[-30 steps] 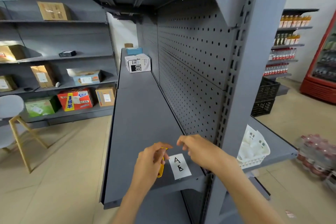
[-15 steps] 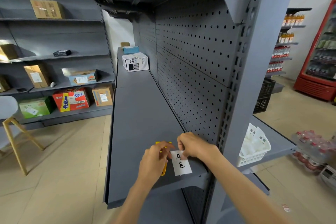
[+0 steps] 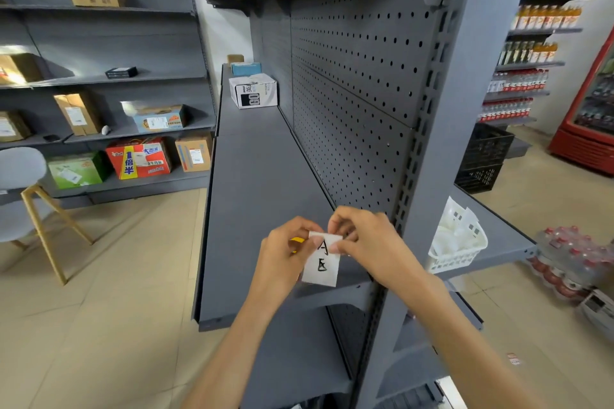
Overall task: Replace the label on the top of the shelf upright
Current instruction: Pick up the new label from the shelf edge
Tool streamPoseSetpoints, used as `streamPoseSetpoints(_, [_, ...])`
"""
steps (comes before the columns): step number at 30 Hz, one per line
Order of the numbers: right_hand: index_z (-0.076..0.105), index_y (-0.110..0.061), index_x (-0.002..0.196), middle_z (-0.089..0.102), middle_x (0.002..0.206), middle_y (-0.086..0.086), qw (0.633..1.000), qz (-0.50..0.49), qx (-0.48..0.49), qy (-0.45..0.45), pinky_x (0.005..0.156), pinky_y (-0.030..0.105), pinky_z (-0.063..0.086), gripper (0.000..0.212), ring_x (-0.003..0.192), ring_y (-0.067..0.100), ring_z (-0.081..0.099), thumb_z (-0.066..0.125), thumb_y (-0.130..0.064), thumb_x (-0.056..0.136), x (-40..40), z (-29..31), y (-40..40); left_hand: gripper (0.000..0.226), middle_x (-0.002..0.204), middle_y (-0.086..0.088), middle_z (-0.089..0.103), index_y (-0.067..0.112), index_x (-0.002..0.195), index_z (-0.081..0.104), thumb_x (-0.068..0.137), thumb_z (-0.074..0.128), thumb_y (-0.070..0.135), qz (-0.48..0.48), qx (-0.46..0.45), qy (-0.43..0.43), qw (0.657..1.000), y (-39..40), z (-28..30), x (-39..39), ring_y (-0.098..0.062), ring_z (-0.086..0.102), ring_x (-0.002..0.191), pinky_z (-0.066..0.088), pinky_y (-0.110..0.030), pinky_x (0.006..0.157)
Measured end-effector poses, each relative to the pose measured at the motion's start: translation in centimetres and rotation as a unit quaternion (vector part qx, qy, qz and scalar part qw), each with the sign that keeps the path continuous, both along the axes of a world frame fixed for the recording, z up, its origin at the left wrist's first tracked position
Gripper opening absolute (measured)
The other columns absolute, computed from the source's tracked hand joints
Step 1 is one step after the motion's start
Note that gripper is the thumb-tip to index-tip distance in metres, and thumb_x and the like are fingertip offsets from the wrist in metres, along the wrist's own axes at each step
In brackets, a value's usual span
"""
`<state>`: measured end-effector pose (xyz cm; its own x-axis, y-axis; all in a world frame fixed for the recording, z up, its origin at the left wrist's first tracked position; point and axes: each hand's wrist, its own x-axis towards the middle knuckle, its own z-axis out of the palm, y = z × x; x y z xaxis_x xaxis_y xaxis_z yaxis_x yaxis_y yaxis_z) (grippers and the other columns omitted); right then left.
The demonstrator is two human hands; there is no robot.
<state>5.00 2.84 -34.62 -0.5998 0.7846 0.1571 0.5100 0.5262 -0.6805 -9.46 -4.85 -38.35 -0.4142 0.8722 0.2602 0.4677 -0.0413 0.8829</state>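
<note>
A white paper label (image 3: 321, 267) with black hand-drawn letters hangs between both hands, lifted just above the near end of the grey shelf (image 3: 262, 196). My right hand (image 3: 368, 242) pinches its top edge. My left hand (image 3: 285, 252) grips its left top corner and also holds a small yellow tool (image 3: 296, 241), mostly hidden behind the fingers. The grey shelf upright (image 3: 442, 129) with its slotted strip rises directly right of my hands.
A white box (image 3: 253, 95) and a blue box (image 3: 246, 68) sit at the shelf's far end. A white plastic basket (image 3: 457, 242) rests on the shelf beyond the upright. Bottle packs (image 3: 571, 262) lie on the floor at right; a chair (image 3: 23, 196) stands at left.
The label lay flat on the shelf a second ago; both hands closed on it and raised it off the surface. The view has moved slightly nearer.
</note>
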Motion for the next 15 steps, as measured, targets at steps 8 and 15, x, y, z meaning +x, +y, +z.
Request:
streamPoseSetpoints(8, [0.066, -0.023, 0.078, 0.068, 0.077, -0.013, 0.997, -0.022, 0.041, 0.065, 0.073, 0.024, 0.056, 0.02, 0.063, 0.0, 0.068, 0.081, -0.011, 0.076, 2.1, 0.4, -2.0, 0.013, 0.082, 0.002, 0.074, 0.022, 0.083, 0.067, 0.093, 0.066, 0.014, 0.001, 0.03, -0.028, 0.999, -2.1, 1.4, 2.3, 0.0, 0.059, 0.052, 0.046, -0.011, 0.053])
streamPoseSetpoints(15, [0.069, -0.025, 0.078, 0.069, 0.079, -0.011, 0.995, -0.041, 0.035, 0.083, 0.072, 0.025, 0.059, 0.016, 0.069, 0.005, 0.067, 0.081, -0.017, 0.077, 3.7, 0.2, -3.3, 0.007, 0.083, 0.004, 0.073, 0.019, 0.088, 0.069, 0.093, 0.066, 0.015, 0.0, 0.031, -0.022, 0.999, -3.2, 1.7, 3.9, -0.018, 0.066, 0.071, 0.053, -0.029, 0.066])
